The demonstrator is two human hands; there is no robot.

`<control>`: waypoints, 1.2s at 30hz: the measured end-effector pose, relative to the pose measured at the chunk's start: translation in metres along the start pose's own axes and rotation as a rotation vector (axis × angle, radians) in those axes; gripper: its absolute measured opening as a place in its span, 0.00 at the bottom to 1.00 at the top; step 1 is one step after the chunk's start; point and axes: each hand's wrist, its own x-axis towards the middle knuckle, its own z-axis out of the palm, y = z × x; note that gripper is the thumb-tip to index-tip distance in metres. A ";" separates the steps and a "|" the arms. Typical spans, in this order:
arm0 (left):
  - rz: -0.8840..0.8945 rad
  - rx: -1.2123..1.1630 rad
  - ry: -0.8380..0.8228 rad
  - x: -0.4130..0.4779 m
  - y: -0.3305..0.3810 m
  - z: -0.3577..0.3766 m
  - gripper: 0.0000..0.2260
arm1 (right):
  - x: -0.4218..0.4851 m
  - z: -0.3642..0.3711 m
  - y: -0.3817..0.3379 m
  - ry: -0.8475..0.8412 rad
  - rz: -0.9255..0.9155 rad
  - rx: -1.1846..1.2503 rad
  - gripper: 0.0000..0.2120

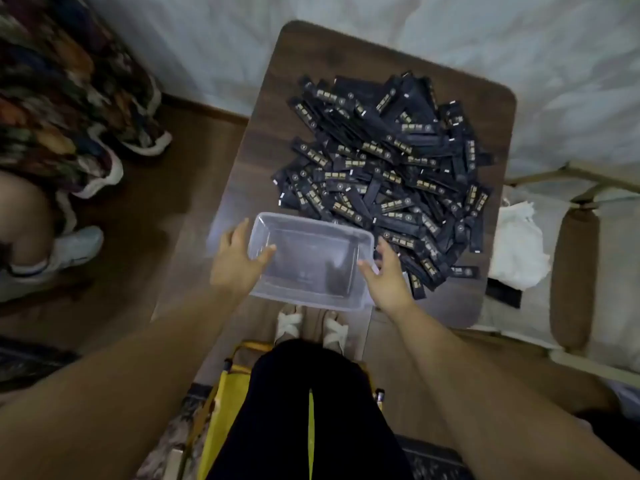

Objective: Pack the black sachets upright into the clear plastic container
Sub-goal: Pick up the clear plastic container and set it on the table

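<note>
The gold print on the black sachets (384, 174) cannot be read through blur; the lowest are buried under others.

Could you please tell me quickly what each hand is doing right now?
Left hand: pinches the clear plastic container at its left rim, thumb inside.
Right hand: pinches its right rim, thumb inside.
</note>
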 end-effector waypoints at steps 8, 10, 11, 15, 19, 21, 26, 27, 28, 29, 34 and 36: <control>0.000 -0.106 -0.069 0.004 -0.039 0.026 0.33 | 0.002 0.019 0.029 0.081 -0.093 0.052 0.28; 0.014 -0.095 -0.053 0.002 -0.041 0.028 0.33 | 0.000 0.016 0.029 0.072 -0.091 0.069 0.28; 0.024 -0.103 -0.034 0.000 -0.040 0.028 0.32 | -0.002 0.014 0.027 0.070 -0.093 0.089 0.28; 0.080 -0.181 0.023 -0.008 -0.013 0.018 0.30 | -0.006 -0.009 0.008 0.130 -0.144 0.154 0.25; 0.204 -0.227 0.073 0.000 0.032 0.010 0.30 | 0.000 -0.042 -0.019 0.183 -0.226 0.208 0.19; 0.260 -0.262 0.093 0.009 0.052 0.011 0.30 | 0.005 -0.057 -0.033 0.212 -0.298 0.248 0.20; 0.428 -0.367 0.106 0.047 0.076 0.030 0.29 | 0.033 -0.085 -0.036 0.327 -0.463 0.321 0.20; 0.469 -0.376 0.113 0.055 0.077 0.037 0.28 | 0.041 -0.088 -0.032 0.356 -0.482 0.334 0.20; 0.510 -0.388 0.121 0.064 0.078 0.044 0.28 | 0.048 -0.092 -0.029 0.379 -0.506 0.348 0.20; 0.543 -0.403 0.127 0.070 0.078 0.051 0.29 | 0.055 -0.094 -0.024 0.397 -0.536 0.366 0.20; 0.696 -0.426 0.180 0.099 0.073 0.084 0.30 | 0.093 -0.101 -0.001 0.457 -0.719 0.427 0.19; 0.738 -0.433 0.204 0.108 0.067 0.095 0.30 | 0.106 -0.102 0.011 0.466 -0.787 0.432 0.19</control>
